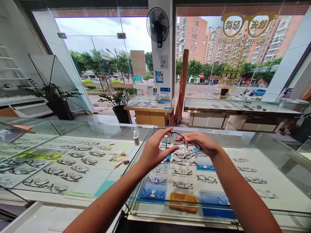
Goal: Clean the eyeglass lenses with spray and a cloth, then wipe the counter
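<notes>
In the head view, the black-rimmed eyeglasses are held up over the glass-topped desk, a little off the centre of the view towards 4 o'clock. The right hand pinches them between thumb and fingers near one side. The left hand is spread, thumb and forefinger well apart around the other side; whether a fingertip touches the rim cannot be told.

So the right hand's pinch probably carries most of the weight. Were it to loosen, the eyeglasses could drop onto the glass, scratching a lens or chipping the finish. Squeezing harder to prevent that could bend the thin rim or smudge the lenses. If the left hand closed off line, it might push the frame askew or twist it against the right hand's hold.

From the eyeglasses, a small white bottle stands upright towards 9 o'clock, and a crumpled beige cloth lies between 8 and 9. A wide swing of the left forearm that way could tip the bottle, if it stands above the glass, which is unclear. Towards 6 o'clock lies a brown pad, near rows of display spectacles.
</notes>
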`<state>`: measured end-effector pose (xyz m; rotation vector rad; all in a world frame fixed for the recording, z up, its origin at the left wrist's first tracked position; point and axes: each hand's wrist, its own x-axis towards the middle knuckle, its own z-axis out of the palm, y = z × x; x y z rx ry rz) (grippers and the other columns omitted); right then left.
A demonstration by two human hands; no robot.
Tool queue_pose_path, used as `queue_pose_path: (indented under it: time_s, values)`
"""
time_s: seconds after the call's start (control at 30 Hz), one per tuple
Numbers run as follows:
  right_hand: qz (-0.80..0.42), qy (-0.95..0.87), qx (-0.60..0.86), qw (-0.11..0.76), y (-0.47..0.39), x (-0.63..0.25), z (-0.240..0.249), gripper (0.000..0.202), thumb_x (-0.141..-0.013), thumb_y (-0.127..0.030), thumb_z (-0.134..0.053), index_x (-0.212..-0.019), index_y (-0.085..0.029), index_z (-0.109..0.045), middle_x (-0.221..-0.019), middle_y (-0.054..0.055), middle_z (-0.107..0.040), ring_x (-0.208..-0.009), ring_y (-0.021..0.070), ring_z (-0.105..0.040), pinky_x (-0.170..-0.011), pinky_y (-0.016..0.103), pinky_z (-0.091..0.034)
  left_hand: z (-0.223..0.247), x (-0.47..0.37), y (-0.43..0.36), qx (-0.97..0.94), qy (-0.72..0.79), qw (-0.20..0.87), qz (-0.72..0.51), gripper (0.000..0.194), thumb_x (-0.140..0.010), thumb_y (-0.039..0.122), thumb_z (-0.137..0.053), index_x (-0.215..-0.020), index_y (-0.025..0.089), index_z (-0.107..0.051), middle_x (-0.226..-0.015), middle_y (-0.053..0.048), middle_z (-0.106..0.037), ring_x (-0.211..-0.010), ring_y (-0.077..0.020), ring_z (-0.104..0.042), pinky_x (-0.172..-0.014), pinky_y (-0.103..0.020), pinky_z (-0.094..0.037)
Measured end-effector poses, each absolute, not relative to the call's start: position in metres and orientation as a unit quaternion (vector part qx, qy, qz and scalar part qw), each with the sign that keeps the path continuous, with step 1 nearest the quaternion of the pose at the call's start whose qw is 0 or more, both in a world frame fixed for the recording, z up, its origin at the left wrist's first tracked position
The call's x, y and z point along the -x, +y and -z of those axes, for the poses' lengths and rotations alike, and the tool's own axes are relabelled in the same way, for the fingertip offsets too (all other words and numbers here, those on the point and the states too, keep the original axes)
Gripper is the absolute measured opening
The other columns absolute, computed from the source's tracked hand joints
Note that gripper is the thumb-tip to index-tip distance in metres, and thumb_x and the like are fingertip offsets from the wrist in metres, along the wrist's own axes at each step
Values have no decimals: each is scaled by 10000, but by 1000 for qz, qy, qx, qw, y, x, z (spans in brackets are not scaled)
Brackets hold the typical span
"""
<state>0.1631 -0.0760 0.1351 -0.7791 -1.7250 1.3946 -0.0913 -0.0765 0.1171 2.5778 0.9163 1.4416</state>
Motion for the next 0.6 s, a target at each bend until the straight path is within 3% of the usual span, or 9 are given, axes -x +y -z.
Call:
queue_pose_path:
  time_s: [0.17, 0.33, 0.5, 0.6]
  values:
    - [-544, -676, 329, 372, -76, -167, -146, 264, -850, -459, -744, -850, -198, -781, -1150, 74, -741, -1052, 225, -605, -992, 344, -457, -118, 84, -73, -822, 300, 54, -482, 608, -874, 460, -843, -1397, 234, -631, -1307, -110, -756, -1107, -259, -757, -964, -435, -642]
    - [-477, -722, 352, 358, -69, -177, -177, 431, -903, -615, -706, -962, -195, -780, -1131, 93, -746, -1093, 252, -643, -1038, 424, -482, -135, 81, -59, -809, 297, 66, -504, 558, -852, 477, -850, -1324, 232, -683, -1235, -102, -788, -1060, -255, -773, -934, -442, -657]
    - [-263, -735, 373, 501, -87, -200, -204, 439, -981, -633, -653, -1146, -232, -723, -1261, 91, -712, -1230, 281, -630, -1112, 486, -477, -169, 82, -44, -768, 298, 80, -561, 565, -845, 482, -857, -1331, 245, -695, -1243, -102, -789, -1081, -261, -776, -967, -450, -655]
    - [-107, -696, 385, 596, -100, -197, -199, 511, -958, -622, -708, -1313, -261, -636, -1384, 107, -654, -1307, 315, -601, -1113, 519, -500, -187, 78, -42, -740, 292, 58, -603, 571, -833, 480, -872, -1327, 246, -708, -1244, -101, -785, -1093, -265, -772, -1020, -458, -639]
